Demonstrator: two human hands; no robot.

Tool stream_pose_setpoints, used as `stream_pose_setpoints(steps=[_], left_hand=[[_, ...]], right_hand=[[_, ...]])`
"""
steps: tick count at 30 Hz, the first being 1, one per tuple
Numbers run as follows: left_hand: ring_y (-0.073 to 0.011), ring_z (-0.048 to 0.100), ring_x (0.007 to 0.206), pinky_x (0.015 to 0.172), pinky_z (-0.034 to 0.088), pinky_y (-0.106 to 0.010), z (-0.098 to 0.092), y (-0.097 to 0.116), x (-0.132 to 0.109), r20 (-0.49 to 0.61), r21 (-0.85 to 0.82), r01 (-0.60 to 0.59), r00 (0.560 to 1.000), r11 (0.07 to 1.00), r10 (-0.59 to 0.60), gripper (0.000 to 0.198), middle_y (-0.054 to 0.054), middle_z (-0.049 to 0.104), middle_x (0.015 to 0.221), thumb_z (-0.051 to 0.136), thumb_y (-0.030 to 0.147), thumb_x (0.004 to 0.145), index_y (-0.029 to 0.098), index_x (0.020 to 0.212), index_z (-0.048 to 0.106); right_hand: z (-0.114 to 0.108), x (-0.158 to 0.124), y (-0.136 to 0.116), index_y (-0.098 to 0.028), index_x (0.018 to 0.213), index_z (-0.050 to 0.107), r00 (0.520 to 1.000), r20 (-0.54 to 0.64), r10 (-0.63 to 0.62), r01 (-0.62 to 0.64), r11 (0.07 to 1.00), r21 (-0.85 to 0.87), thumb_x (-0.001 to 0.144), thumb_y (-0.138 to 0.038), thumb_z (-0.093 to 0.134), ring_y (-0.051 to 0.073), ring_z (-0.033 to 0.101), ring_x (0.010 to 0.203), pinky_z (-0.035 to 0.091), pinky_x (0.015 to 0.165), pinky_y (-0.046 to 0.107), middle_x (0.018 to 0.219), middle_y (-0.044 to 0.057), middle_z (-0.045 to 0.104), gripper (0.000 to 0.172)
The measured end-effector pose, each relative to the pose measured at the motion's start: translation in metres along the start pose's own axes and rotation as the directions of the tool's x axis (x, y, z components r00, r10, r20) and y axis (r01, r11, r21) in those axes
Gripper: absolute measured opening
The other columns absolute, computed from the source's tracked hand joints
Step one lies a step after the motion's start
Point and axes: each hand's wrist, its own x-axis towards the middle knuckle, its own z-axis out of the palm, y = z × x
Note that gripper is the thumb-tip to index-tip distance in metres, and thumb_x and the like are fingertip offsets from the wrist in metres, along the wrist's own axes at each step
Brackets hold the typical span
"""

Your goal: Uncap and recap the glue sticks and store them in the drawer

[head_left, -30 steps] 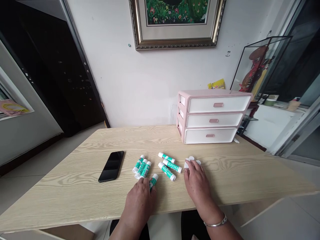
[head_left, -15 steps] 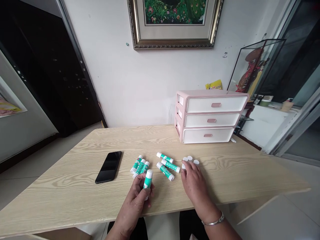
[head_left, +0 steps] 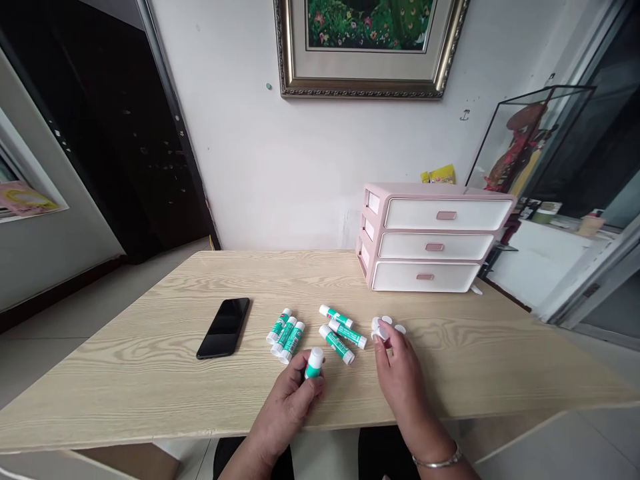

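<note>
My left hand is closed around a green and white glue stick, held tilted near the table's front edge with its white end up. Just left of it, several similar glue sticks lie side by side on the table. Three more glue sticks lie at a slant between my hands. My right hand is low over a cluster of small white round caps. Its thumb and fingertips pinch one white cap, partly hidden by the fingers.
A black phone lies on the left of the wooden table. At the back right stands a pink and white drawer unit, with a yellow packet behind its top. A framed picture hangs on the wall.
My left hand has come slightly right with the glue stick, away from the row of sticks. My right fingers have closed on a cap. The whole view has shifted a little.
</note>
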Motion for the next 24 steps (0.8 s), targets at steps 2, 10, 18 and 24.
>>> stream_pose_setpoints(steps=[2, 10, 18, 24], left_hand=[[-0.0119, 0.041, 0.068, 0.061, 0.034, -0.022, 0.001, 0.0, 0.0, -0.002, 0.017, -0.02, 1.0, 1.0, 0.02, 0.025, 0.004, 0.047, 0.079, 0.058, 0.036, 0.092, 0.021, 0.112, 0.058], [-0.0127, 0.037, 0.068, 0.064, 0.033, -0.024, -0.001, 0.002, -0.004, 0.018, 0.074, -0.014, 1.0, 0.997, 0.013, 0.032, 0.004, 0.047, 0.077, 0.055, 0.027, 0.09, 0.02, 0.119, 0.064], [-0.0184, 0.052, 0.083, 0.079, 0.042, -0.028, 0.0, 0.013, -0.004, 0.051, 0.147, -0.087, 0.995, 0.985, 0.08, 0.042, -0.001, 0.066, 0.093, 0.057, 0.024, 0.087, 0.019, 0.127, 0.067], [-0.0215, 0.056, 0.095, 0.09, 0.044, -0.032, 0.001, 0.013, -0.004, 0.064, 0.137, -0.129, 0.991, 0.982, 0.121, 0.04, -0.002, 0.069, 0.099, 0.056, 0.021, 0.088, 0.02, 0.126, 0.069]], right_hand=[[-0.005, -0.001, -0.019, -0.02, 0.121, 0.069, 1.0, 0.002, 0.026, -0.025, 0.981, 0.193, 0.101, -0.044, 0.054, 0.023, 0.072, 0.087, 0.06, 0.075, 0.036, 0.113, 0.013, 0.076, 0.034], [-0.004, -0.011, -0.085, -0.022, 0.115, 0.072, 0.982, 0.169, -0.082, -0.025, 0.835, 0.55, 0.1, -0.039, 0.06, 0.02, 0.074, 0.084, 0.063, 0.074, 0.03, 0.106, 0.01, 0.079, 0.026], [0.005, -0.022, -0.08, -0.025, 0.122, 0.069, 0.961, 0.231, -0.152, 0.008, 0.851, 0.525, 0.101, -0.03, 0.059, 0.02, 0.073, 0.098, 0.061, 0.083, 0.031, 0.116, 0.009, 0.076, 0.024], [-0.001, -0.02, -0.079, -0.028, 0.129, 0.067, 0.939, 0.224, -0.262, 0.127, 0.866, 0.484, 0.101, -0.023, 0.059, 0.021, 0.07, 0.109, 0.059, 0.095, 0.037, 0.12, 0.007, 0.074, 0.029]])
